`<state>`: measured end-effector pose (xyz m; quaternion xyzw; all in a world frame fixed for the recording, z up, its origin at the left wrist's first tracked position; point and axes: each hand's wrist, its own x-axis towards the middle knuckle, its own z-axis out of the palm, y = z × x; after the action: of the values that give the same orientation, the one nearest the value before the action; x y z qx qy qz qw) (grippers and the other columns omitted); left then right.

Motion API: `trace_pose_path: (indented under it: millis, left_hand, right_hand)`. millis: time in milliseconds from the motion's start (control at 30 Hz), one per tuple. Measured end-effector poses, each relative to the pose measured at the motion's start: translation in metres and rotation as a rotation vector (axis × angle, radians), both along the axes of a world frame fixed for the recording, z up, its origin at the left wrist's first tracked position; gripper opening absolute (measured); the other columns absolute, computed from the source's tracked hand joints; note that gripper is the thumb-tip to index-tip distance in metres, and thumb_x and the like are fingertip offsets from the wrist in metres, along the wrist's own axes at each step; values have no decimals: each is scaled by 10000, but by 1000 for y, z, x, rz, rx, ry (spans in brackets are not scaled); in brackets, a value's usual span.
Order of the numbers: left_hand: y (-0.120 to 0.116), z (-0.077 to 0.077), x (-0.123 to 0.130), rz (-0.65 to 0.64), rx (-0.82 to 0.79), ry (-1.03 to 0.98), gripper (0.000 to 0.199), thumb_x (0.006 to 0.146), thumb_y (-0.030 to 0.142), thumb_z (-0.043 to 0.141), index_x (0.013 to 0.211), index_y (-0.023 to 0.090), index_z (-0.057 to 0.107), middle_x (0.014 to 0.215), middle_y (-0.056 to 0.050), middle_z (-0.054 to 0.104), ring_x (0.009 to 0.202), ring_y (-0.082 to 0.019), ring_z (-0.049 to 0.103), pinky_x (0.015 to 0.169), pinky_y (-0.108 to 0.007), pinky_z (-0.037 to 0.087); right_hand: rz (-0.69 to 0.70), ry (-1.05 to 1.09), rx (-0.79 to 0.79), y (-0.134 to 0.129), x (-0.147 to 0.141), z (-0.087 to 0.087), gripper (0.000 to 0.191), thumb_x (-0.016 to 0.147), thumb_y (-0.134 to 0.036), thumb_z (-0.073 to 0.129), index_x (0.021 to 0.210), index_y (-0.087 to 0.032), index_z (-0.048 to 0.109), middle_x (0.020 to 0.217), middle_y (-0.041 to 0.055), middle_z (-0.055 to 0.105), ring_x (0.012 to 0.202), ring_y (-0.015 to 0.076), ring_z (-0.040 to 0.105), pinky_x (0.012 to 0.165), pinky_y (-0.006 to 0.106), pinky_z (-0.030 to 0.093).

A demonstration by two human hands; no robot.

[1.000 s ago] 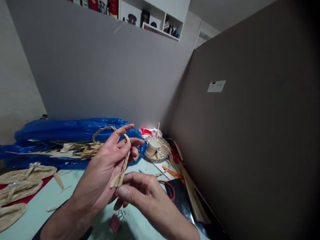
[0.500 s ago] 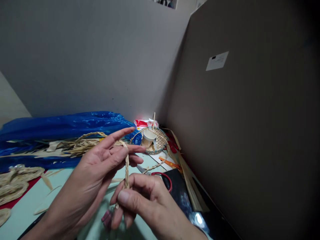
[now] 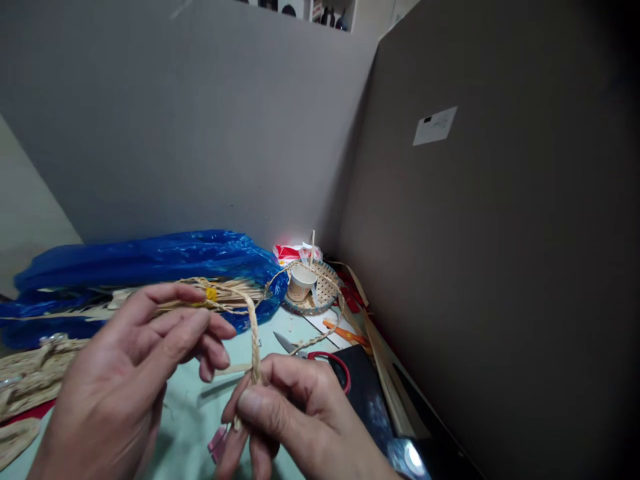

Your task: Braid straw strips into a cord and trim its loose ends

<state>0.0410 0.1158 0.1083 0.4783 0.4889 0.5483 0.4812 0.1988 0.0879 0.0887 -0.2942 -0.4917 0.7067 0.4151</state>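
A pale braided straw cord [image 3: 255, 340] rises from my right hand [image 3: 300, 413], whose thumb and fingers pinch it close to its lower end. The cord bends at the top and trails back toward the straw bundle and basket. My left hand [image 3: 130, 367] is to the left of the cord, apart from it, fingers loosely bent and spread with nothing seen in them. Below the right hand, partly hidden by its fingers, is a small pink clip-like thing [image 3: 217, 445]. Just beyond that hand lie scissors [image 3: 346, 370] with red handles.
A blue plastic bag [image 3: 165, 257] with straw strips [image 3: 245, 290] spans the back left. A round woven basket [image 3: 327, 300] holds a paper cup [image 3: 301, 283]. Coiled straw pieces [image 3: 35, 373] lie left. An orange-handled tool [image 3: 347, 333] lies right, before a dark partition [image 3: 475, 267].
My left hand has let go of the cord's upper part and drawn back to the left. The right hand keeps its pinch. The view has tilted slightly upward.
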Motion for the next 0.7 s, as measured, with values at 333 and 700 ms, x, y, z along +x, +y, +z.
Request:
trace_pose_path:
  millis: [333, 700]
  left_hand:
    - [-3, -7, 1, -110, -120, -94, 335, 665, 483, 876, 920, 307, 748, 739, 51, 762, 727, -150, 684, 632, -158, 551]
    - [-4, 1, 2, -40, -115, -164, 335, 593, 464, 918, 834, 291, 763, 767, 39, 739, 726, -150, 660, 596, -156, 558]
  right_hand:
    - [-112, -483, 397, 0, 5, -35, 248, 968, -352, 583, 798, -199, 678, 771, 18, 750, 668, 130, 633, 722, 233, 490]
    - [-152, -577, 716, 9, 2, -59, 164, 950, -313, 571, 934, -193, 683, 755, 10, 760, 620, 138, 661, 587, 210, 464]
